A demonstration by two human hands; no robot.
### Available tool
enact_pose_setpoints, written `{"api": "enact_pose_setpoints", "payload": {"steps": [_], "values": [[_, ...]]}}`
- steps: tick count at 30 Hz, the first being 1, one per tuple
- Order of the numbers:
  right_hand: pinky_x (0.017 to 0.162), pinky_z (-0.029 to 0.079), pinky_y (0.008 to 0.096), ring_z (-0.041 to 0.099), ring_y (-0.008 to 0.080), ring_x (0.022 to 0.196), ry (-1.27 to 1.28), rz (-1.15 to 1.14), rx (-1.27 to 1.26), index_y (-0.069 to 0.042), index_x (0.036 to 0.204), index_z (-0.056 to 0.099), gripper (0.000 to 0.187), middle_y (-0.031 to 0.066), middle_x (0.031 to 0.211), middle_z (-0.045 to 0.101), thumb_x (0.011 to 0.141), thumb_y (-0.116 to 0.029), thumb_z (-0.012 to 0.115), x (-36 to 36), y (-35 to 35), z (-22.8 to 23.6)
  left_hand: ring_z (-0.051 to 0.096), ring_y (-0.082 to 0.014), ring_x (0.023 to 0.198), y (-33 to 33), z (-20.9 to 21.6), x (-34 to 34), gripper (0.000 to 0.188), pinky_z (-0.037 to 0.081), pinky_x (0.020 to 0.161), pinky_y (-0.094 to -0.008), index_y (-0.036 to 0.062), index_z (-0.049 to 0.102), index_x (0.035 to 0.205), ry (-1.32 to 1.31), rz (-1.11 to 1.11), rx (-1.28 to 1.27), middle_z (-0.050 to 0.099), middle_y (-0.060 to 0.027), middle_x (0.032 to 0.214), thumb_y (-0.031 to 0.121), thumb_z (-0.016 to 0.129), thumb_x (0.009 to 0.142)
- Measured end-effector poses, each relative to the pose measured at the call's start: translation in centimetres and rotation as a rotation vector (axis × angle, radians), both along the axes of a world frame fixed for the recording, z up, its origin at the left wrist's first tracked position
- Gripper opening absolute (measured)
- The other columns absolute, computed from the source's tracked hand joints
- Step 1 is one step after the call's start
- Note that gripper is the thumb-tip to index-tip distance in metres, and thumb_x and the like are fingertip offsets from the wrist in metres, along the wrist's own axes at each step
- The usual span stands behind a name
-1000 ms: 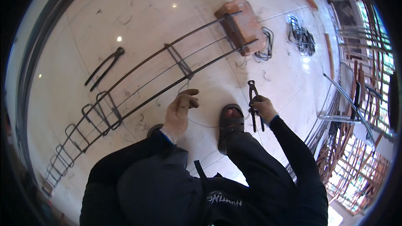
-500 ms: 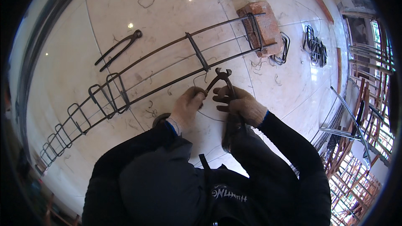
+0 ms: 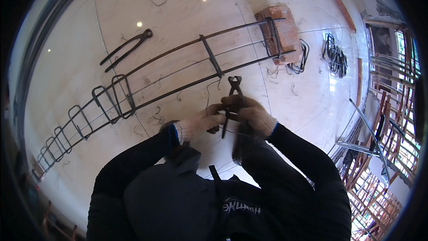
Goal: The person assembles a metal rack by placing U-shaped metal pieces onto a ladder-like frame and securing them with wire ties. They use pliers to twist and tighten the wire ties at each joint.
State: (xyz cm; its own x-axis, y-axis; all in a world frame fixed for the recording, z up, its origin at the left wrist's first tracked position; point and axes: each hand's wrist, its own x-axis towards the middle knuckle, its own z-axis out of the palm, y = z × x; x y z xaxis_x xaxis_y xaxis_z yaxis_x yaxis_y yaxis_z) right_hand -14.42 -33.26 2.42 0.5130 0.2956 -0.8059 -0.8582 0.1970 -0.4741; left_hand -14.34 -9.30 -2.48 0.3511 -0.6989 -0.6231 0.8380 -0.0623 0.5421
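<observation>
My right hand (image 3: 256,115), in a knitted glove, is closed round the handles of a pair of pincers (image 3: 234,88). The jaws point away from me, just short of the steel bar frame (image 3: 171,91). Close by on the left, my gloved left hand (image 3: 198,124) has its fingers pinched on a thin tie wire (image 3: 208,93). One stretch of wire rises from those fingers toward the foot of a stirrup (image 3: 211,56) on the frame; another curves off to the right under the pincers. The fingertips partly hide one another.
A brick (image 3: 285,33) lies under the frame's right end. Another pair of pincers (image 3: 127,50) rests beyond the frame. Bundled stirrups (image 3: 334,56) sit at the right, wooden strips (image 3: 342,10) near the wall. Bent wire scraps dot the tiled floor.
The pincers' handles have come together, and the tool now stands more upright. My left hand has moved slightly lower, close against the pincers.
</observation>
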Motion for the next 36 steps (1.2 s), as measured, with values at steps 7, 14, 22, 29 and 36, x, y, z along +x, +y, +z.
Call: {"api": "enact_pose_setpoints", "payload": {"steps": [7, 14, 22, 29, 36], "values": [[0.115, 0.057, 0.0482, 0.067, 0.0375, 0.134, 0.103, 0.34, -0.122, 0.01, 0.15, 0.053, 0.074, 0.0257, 0.146, 0.062, 0.077, 0.0, 0.053, 4.8, 0.7, 5.9, 0.061, -0.0152, 0.091, 1.9, 3.1, -0.3, 0.029, 0.054, 0.086, -0.0338, 0.0008, 0.066, 0.125, -0.256, -0.006, 0.08, 0.065, -0.0058, 0.098, 0.018, 0.056, 0.104], [0.109, 0.061, 0.0524, 0.068, 0.0408, 0.132, 0.078, 0.321, -0.07, 0.011, 0.151, 0.05, 0.064, 0.0289, 0.146, 0.062, 0.09, -0.007, 0.059, 4.6, 1.6, 6.1, 0.064, -0.0201, 0.091, 1.7, 3.8, 0.1, 0.029, 0.054, 0.089, -0.0372, 0.0017, 0.066, 0.123, -0.368, -0.025, 0.083, 0.068, -0.0086, 0.094, 0.019, 0.055, 0.104], [0.112, 0.059, 0.0524, 0.068, 0.0402, 0.133, 0.072, 0.241, 0.006, 0.01, 0.149, 0.052, 0.062, 0.0281, 0.146, 0.063, 0.089, -0.003, 0.057, 4.5, 1.4, 5.7, 0.072, -0.0432, 0.102, 2.0, 4.1, 0.5, 0.035, 0.054, 0.094, -0.0496, 0.0005, 0.067, 0.119, -0.611, -0.228, 0.326, 0.073, -0.0278, 0.101, 0.03, 0.057, 0.102], [0.1, 0.064, 0.0452, 0.073, 0.0323, 0.115, 0.059, 0.397, -0.133, 0.007, 0.14, 0.057, 0.049, 0.0218, 0.133, 0.068, 0.092, -0.003, 0.058, 5.8, 2.4, 6.4, 0.07, -0.0478, 0.105, 1.3, 6.5, 2.1, 0.037, 0.054, 0.095, -0.055, 0.0007, 0.068, 0.116, -0.719, -0.487, 0.417, 0.073, -0.0286, 0.101, 0.034, 0.055, 0.106], [0.08, 0.066, 0.0389, 0.074, 0.0239, 0.091, 0.081, 0.362, -0.243, 0.002, 0.127, 0.061, 0.029, 0.0158, 0.113, 0.071, 0.102, -0.012, 0.06, 5.9, 2.8, 6.2, 0.071, -0.0451, 0.106, 0.8, 6.2, 2.2, 0.047, 0.055, 0.093, -0.054, 0.002, 0.068, 0.124, -0.699, -0.576, 0.333, 0.073, -0.0279, 0.113, 0.043, 0.054, 0.108]]}}
